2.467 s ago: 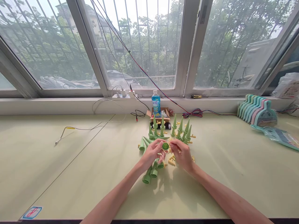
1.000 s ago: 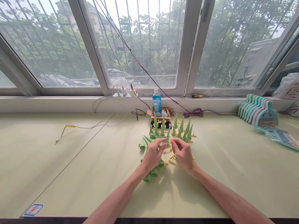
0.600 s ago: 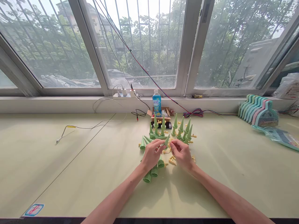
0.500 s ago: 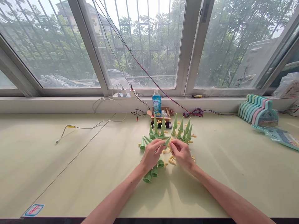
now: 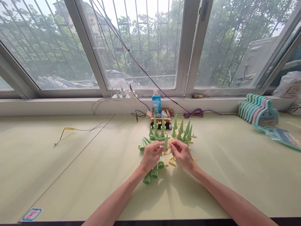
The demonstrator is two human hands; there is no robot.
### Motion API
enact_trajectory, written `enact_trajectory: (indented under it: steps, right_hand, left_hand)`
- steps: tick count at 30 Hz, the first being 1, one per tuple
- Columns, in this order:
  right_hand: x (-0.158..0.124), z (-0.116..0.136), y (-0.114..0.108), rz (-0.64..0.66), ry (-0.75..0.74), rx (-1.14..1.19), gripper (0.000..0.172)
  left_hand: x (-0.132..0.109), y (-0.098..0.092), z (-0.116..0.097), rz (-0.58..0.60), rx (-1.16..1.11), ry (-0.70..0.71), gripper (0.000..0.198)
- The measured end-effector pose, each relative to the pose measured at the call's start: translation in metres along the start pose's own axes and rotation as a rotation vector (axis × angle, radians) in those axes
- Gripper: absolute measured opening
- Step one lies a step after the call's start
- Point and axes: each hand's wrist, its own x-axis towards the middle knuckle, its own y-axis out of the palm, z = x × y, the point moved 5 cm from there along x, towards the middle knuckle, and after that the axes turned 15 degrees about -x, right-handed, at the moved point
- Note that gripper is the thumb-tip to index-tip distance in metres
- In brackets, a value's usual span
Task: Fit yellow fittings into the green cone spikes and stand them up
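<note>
My left hand (image 5: 150, 156) grips a green plastic cone (image 5: 166, 142), tip pointing up, just above the table. My right hand (image 5: 181, 154) is closed beside it, fingertips pinched at the cone's lower end, on something too small to name. Several green cones (image 5: 181, 129) stand upright behind the hands. More cones (image 5: 150, 174) lie on their sides under my left wrist. Small yellow pegs (image 5: 172, 162) are scattered between and around the hands.
A blue-labelled bottle (image 5: 156, 104) and a small cardboard box (image 5: 166, 112) stand at the back by the window sill. Cables (image 5: 94, 127) run across the left of the pale green table (image 5: 70, 163). Pastel plastic pieces (image 5: 258, 110) are stacked far right.
The cone showed its round open base towards me 2.5 s ago; it is now turned tip up. Both hands stayed together in the same spot.
</note>
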Motion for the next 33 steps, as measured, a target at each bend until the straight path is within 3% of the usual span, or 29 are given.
enact_trajectory:
  steps: [12, 25, 33]
  right_hand:
    - [-0.001, 0.011, -0.004, -0.03, -0.183, -0.235, 0.017]
    - [0.0, 0.013, -0.005, -0.063, -0.163, -0.222, 0.019]
    - [-0.004, 0.016, -0.002, -0.109, -0.209, -0.267, 0.017]
  left_hand:
    - [0.002, 0.006, 0.007, 0.095, -0.364, -0.315, 0.033]
    - [0.0, 0.005, 0.005, 0.057, -0.253, -0.142, 0.026]
    - [0.0, 0.008, 0.007, 0.097, -0.201, -0.119, 0.028]
